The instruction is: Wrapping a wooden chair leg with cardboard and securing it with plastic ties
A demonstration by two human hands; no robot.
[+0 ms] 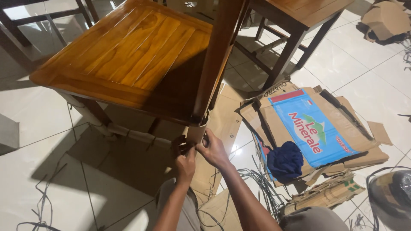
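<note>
A glossy wooden chair (128,55) stands in front of me, its legs wrapped in brown paper or cardboard. My left hand (185,160) and my right hand (212,149) meet at the near chair leg (198,130), pinching the paper wrap low on it. Both sets of fingers are closed on the wrap. In shadow under the seat, more wrap (128,133) runs along the lower rail.
Flattened cardboard boxes (312,124) with a blue printed panel lie on the white tile floor to the right, a dark blue cloth (284,160) on them. Black plastic straps (257,184) are strewn around. Another wooden chair (295,21) stands behind. A roll of tape (391,194) sits at far right.
</note>
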